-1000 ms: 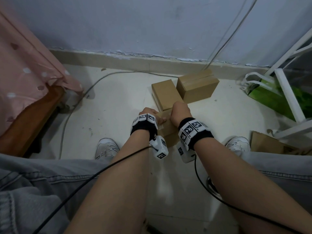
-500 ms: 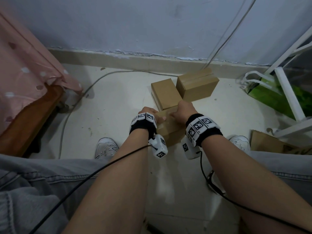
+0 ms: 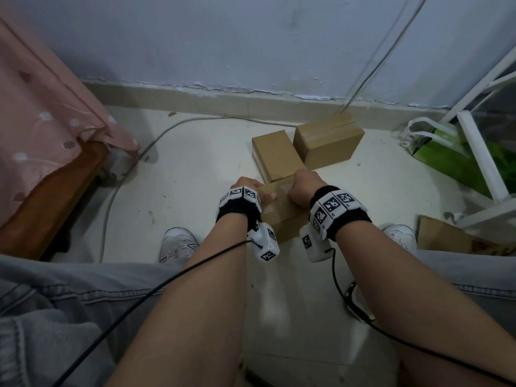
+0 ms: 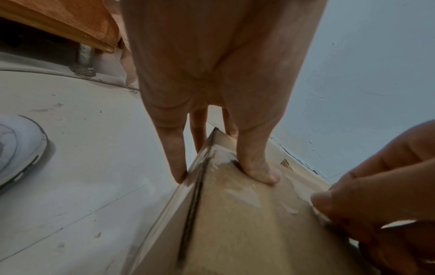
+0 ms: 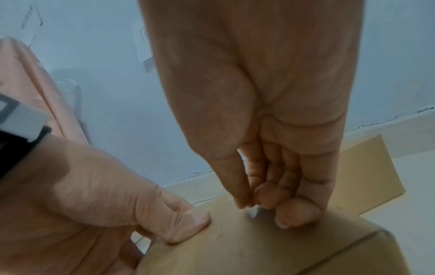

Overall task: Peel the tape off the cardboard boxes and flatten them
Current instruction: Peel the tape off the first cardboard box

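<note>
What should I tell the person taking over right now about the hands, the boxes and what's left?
Left hand: steadying the near box, thumb on top, fingers down its side.
Right hand: fingers pinching at the clear tape on top of that box.
Two more closed boxes sit behind on the floor.
Done: no box here opened or flattened.
Left: peel this tape, flatten the box, repeat for the other two.

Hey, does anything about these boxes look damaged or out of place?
Nothing looks damaged. The held box is intact, its clear tape wrinkled where the right hand picks at it. The two boxes behind sit closed.
</note>
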